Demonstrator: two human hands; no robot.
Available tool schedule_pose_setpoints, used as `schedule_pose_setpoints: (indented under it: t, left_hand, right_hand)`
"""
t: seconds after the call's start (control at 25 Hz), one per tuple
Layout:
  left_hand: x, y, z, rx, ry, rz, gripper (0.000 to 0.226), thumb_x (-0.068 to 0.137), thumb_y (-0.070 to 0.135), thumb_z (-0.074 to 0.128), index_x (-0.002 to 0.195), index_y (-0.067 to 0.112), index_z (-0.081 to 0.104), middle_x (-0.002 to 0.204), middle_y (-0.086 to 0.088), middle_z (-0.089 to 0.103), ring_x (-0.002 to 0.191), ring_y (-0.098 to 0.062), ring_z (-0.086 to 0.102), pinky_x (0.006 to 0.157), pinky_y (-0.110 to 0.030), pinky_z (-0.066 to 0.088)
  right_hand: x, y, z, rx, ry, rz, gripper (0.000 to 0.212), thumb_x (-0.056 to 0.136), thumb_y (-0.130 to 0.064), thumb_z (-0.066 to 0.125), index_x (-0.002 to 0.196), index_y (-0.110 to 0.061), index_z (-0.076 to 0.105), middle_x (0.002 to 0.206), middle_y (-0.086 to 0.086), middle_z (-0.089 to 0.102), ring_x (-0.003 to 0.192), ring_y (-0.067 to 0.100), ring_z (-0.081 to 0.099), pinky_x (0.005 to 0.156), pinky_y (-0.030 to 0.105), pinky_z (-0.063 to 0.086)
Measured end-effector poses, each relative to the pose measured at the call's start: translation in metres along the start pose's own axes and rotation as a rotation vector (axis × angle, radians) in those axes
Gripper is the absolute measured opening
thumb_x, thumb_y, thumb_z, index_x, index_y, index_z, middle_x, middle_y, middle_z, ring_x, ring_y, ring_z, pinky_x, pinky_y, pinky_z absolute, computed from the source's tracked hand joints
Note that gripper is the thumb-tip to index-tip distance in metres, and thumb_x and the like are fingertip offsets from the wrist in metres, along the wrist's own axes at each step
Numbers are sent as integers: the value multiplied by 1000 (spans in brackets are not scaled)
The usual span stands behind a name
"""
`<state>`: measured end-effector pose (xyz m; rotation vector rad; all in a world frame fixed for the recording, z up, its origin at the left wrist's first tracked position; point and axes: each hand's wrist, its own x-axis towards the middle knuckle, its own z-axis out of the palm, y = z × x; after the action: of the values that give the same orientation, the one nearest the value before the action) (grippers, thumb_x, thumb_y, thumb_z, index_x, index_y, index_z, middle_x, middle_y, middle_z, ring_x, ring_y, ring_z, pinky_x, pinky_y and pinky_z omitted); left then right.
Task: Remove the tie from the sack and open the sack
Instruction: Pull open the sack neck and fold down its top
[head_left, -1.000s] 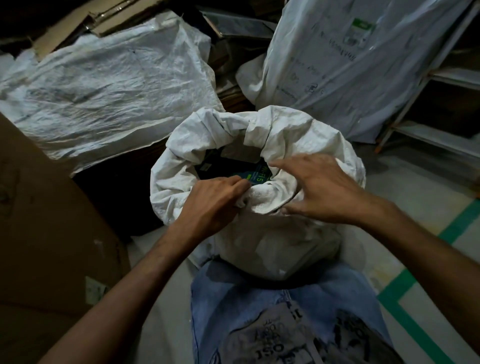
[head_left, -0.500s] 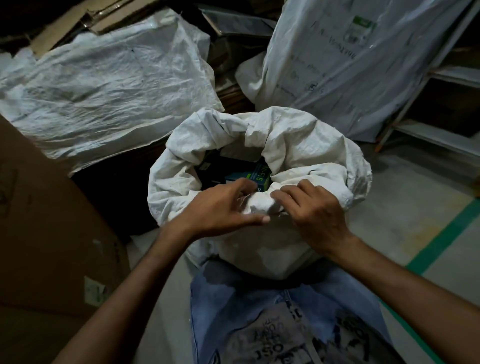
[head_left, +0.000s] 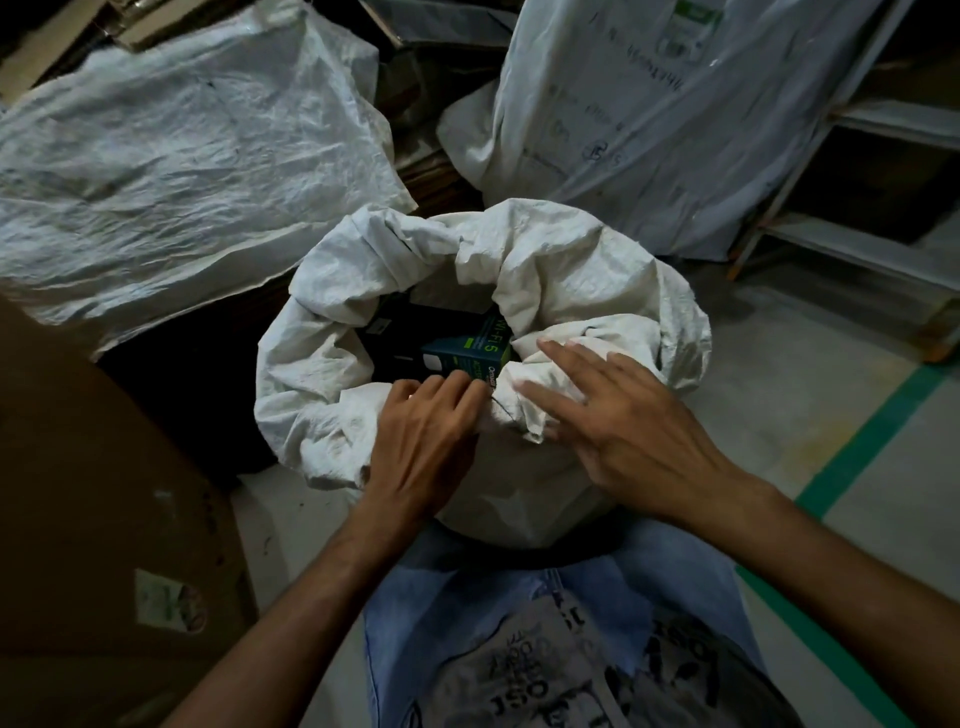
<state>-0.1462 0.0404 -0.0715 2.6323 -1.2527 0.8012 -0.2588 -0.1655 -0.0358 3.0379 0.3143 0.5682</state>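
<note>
While the left hand (head_left: 421, 447) hooks its fingers over the near rim of the sack (head_left: 571, 270), the right hand (head_left: 628, 431) lies flat and spread on the fold at its three o'clock. No tie shows. The mouth gapes on a box (head_left: 467, 348), so opening looks nearly done; next, likely, the near rim needs rolling down. Around lie a concrete floor (head_left: 779, 415), a green line (head_left: 872, 436) at four o'clock, a second sack (head_left: 182, 182) at ten, a third sack (head_left: 649, 130) at one and a carton (head_left: 104, 493) at eight.

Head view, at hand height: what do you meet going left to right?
Cardboard box → left hand → right hand → green floor stripe. The sack lies behind both hands, so it is left out.
</note>
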Motion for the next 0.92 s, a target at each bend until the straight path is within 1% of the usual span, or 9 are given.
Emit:
schedule_pose_setpoints:
  t: [0.08, 0.12, 0.28, 0.4, 0.52, 0.64, 0.76, 0.84, 0.92]
  left_hand:
    - [-2, 2, 1, 26, 24, 18, 14, 83, 12, 65, 96, 18, 66, 88, -4, 61, 78, -29, 60, 73, -41, 42]
    - [-2, 2, 1, 30, 29, 14, 14, 83, 11, 66, 96, 18, 66, 89, -4, 62, 78, -29, 60, 74, -41, 41]
    - [2, -1, -9, -50, -155, -24, 33, 86, 35, 73, 115, 22, 65, 107, 0, 63, 93, -27, 60, 77, -39, 42]
    - [14, -4, -28, -209, -405, -92, 75, 85, 83, 47, 137, 31, 57, 121, 7, 61, 107, -19, 59, 84, -40, 50]
    - [18, 8, -30, -124, -369, -54, 52, 91, 63, 57, 132, 29, 57, 114, 4, 57, 103, -21, 60, 69, -35, 46]
    - [12, 32, -17, -59, -214, -112, 24, 86, 30, 71, 105, 20, 59, 99, 0, 53, 84, -23, 59, 50, -34, 34]
    - [2, 47, -4, 52, -89, -132, 18, 83, 10, 74, 97, 16, 63, 88, -3, 54, 72, -22, 55, 46, -34, 28]
    - [-6, 54, 1, 106, -30, -67, 25, 85, 6, 73, 109, 12, 68, 89, -4, 57, 73, -23, 56, 48, -34, 33]
    - [-13, 58, 1, 100, -64, -1, 31, 88, 13, 73, 119, 11, 68, 93, -5, 59, 78, -23, 58, 51, -34, 38]
  right_hand:
    - [7, 3, 4, -23, -148, 83, 79, 93, -35, 65, 160, -34, 22, 155, 11, 46, 136, 34, 48, 102, 48, 46]
    - [11, 1, 8, -56, -183, 87, 77, 93, -34, 63, 159, -34, 23, 143, 7, 56, 125, 32, 54, 94, 46, 49]
    - [17, -4, 22, -3, 169, 86, 32, 101, -17, 39, 114, -14, 67, 89, 7, 71, 84, 32, 62, 67, 43, 50]
    - [6, -2, 31, -44, 422, 72, 40, 109, -12, 35, 97, -9, 73, 86, 7, 73, 78, 30, 66, 60, 42, 49]
    - [1, -1, 38, -75, 484, 120, 15, 99, -9, 61, 97, -11, 76, 100, 5, 74, 91, 30, 67, 69, 41, 51]
    - [11, -6, 21, 162, 406, 572, 26, 71, -17, 70, 96, -25, 72, 129, -3, 64, 121, 27, 52, 97, 43, 42]
    - [16, -8, 7, 609, 358, 1149, 60, 72, -34, 78, 129, -30, 57, 154, -1, 39, 140, 27, 35, 114, 44, 35]
    - [23, -7, 10, 911, 263, 1305, 91, 69, -37, 88, 146, -24, 41, 152, 4, 38, 139, 25, 39, 115, 42, 39]
    - [32, -3, 16, 1011, 251, 1330, 87, 71, -25, 89, 144, -21, 42, 138, -1, 49, 126, 20, 51, 97, 25, 47]
